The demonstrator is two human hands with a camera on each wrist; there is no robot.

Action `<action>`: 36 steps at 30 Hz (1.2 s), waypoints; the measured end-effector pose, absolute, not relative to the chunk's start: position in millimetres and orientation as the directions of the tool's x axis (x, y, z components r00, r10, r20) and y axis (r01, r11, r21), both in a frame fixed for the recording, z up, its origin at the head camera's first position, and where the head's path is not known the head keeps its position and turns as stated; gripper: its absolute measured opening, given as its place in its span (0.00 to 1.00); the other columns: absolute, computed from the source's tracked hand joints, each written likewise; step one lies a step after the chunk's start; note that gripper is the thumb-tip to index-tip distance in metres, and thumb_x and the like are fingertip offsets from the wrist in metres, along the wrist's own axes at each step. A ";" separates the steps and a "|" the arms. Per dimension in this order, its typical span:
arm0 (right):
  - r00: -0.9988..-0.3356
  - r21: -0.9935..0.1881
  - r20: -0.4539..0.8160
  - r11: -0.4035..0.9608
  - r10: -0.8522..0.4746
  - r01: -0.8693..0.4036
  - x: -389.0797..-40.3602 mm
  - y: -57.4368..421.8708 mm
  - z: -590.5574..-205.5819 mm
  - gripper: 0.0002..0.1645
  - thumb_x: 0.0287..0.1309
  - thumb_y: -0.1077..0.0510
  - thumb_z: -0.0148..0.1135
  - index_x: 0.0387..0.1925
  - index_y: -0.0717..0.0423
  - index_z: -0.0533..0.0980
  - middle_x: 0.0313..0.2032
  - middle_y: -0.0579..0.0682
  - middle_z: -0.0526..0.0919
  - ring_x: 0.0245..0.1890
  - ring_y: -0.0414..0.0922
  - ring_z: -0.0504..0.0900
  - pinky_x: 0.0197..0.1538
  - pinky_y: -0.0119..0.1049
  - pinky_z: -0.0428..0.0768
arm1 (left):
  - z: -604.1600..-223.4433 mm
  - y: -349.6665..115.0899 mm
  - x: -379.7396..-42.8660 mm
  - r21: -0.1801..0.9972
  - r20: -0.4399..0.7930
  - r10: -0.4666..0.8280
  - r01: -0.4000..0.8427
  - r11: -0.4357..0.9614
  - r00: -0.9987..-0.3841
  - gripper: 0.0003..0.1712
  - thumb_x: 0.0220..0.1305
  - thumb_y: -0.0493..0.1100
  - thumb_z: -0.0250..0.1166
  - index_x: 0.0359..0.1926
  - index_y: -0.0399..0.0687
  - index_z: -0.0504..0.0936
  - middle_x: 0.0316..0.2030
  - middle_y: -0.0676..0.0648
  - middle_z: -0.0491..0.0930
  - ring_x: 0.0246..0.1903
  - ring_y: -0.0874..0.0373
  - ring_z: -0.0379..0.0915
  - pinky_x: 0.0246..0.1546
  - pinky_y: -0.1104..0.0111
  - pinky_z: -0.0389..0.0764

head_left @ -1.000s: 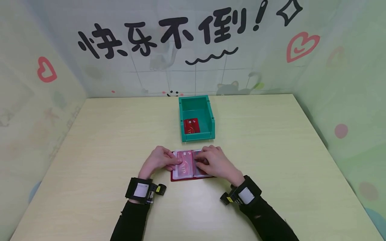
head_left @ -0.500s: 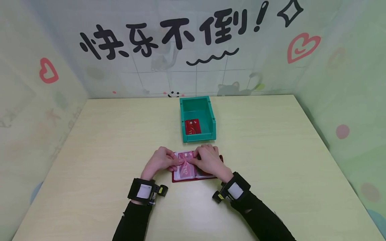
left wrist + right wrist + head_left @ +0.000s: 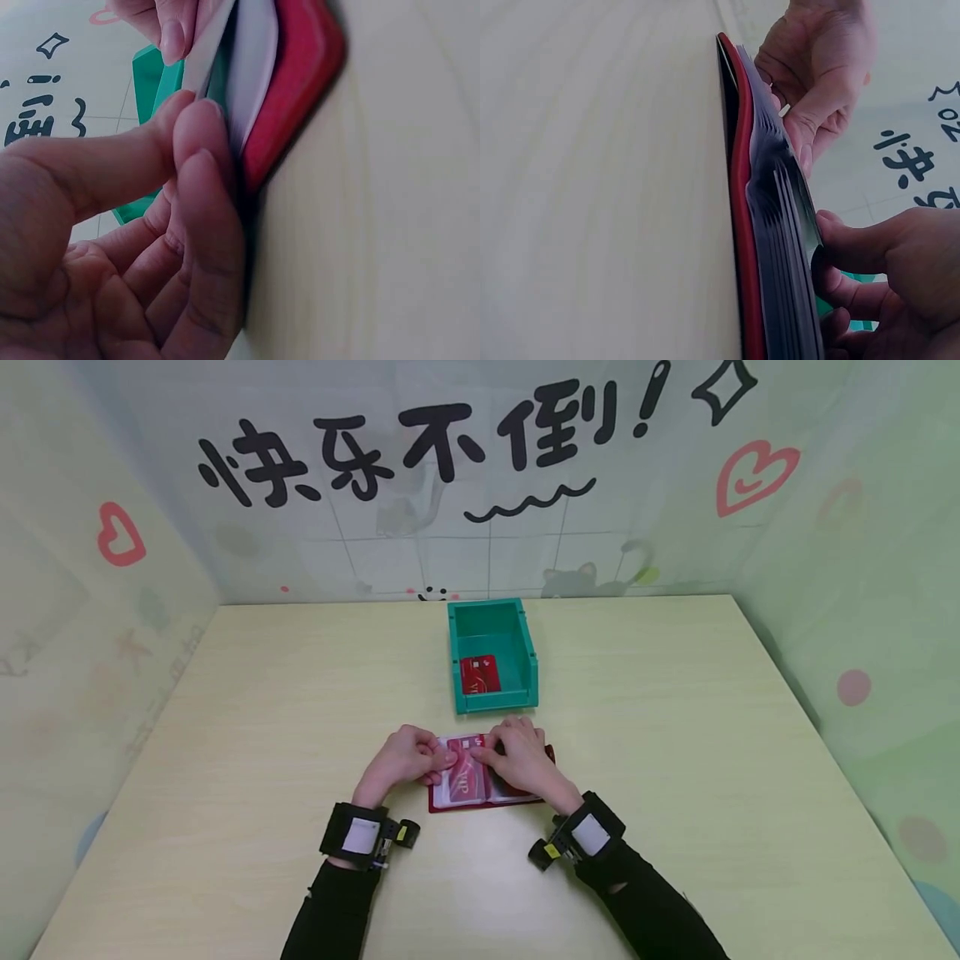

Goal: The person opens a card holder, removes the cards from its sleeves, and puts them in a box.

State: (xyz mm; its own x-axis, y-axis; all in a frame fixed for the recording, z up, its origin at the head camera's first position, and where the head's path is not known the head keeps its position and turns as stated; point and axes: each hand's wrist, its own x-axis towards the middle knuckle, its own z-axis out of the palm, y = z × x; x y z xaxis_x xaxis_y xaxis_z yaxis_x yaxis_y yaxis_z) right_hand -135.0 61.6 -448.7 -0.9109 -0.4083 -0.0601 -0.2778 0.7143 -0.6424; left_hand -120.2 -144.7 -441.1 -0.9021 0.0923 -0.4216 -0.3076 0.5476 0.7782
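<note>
A card holder [image 3: 442, 804] with a red cover and clear sleeve pages lies spread on the table. On its left page is a pink-red card [image 3: 467, 781] marked VIP, at least partly behind clear plastic. The left hand [image 3: 405, 756] pinches the left edge of that page between thumb and index finger, as the left wrist view shows. With its thumb at the card's right edge, the right hand [image 3: 519, 756] pinches the card and covers part of the right page. Seen from the right wrist, the stacked sleeves [image 3: 780, 217] stand edge-on beside the right thumb [image 3: 855, 244].
Just behind the card holder stands a teal open-topped bin [image 3: 497, 701]. A red card [image 3: 480, 675] lies inside it, near the front left. Printed fabric walls [image 3: 360, 552] border the table [image 3: 300, 677] at the back and both sides.
The right hand has come left from the right page to the card's right edge and pinched there. Between then and now the card has shifted slightly right. The left hand keeps its hold.
</note>
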 end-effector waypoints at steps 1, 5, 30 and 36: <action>-0.909 -0.643 -0.059 0.712 -0.412 -0.281 -135.2 62.1 -448.9 0.15 0.64 0.48 0.67 0.26 0.52 0.77 0.36 0.52 0.74 0.48 0.51 0.69 0.52 0.48 0.63 | -440.7 -144.9 -120.1 0.775 -0.424 0.090 -0.310 0.550 -0.901 0.10 0.66 0.41 0.68 0.32 0.38 0.81 0.21 0.47 0.81 0.20 0.60 0.78 0.26 0.71 0.82; -0.910 -0.660 -0.057 0.699 -0.411 -0.275 -135.8 65.5 -447.5 0.15 0.62 0.50 0.68 0.26 0.54 0.77 0.36 0.52 0.75 0.47 0.50 0.70 0.51 0.45 0.67 | -439.8 -145.6 -119.4 0.779 -0.412 0.100 -0.293 0.554 -0.906 0.11 0.66 0.41 0.68 0.32 0.37 0.81 0.20 0.48 0.80 0.19 0.61 0.78 0.26 0.71 0.82; -0.867 -0.774 -0.175 0.610 -0.467 -0.171 -158.6 107.2 -419.4 0.12 0.67 0.52 0.63 0.36 0.58 0.77 0.39 0.57 0.83 0.36 0.45 0.78 0.34 0.31 0.80 | -440.5 -146.1 -116.1 0.780 -0.430 0.107 -0.308 0.545 -0.897 0.11 0.65 0.43 0.70 0.35 0.40 0.80 0.24 0.45 0.83 0.21 0.59 0.80 0.28 0.71 0.82; -0.892 -0.787 -0.118 0.588 -0.437 -0.184 -169.2 102.3 -408.0 0.13 0.70 0.53 0.59 0.37 0.61 0.75 0.30 0.57 0.82 0.25 0.43 0.75 0.27 0.29 0.74 | -441.8 -147.1 -114.0 0.788 -0.422 0.121 -0.298 0.539 -0.899 0.11 0.64 0.42 0.70 0.35 0.39 0.79 0.24 0.46 0.83 0.21 0.59 0.80 0.28 0.71 0.83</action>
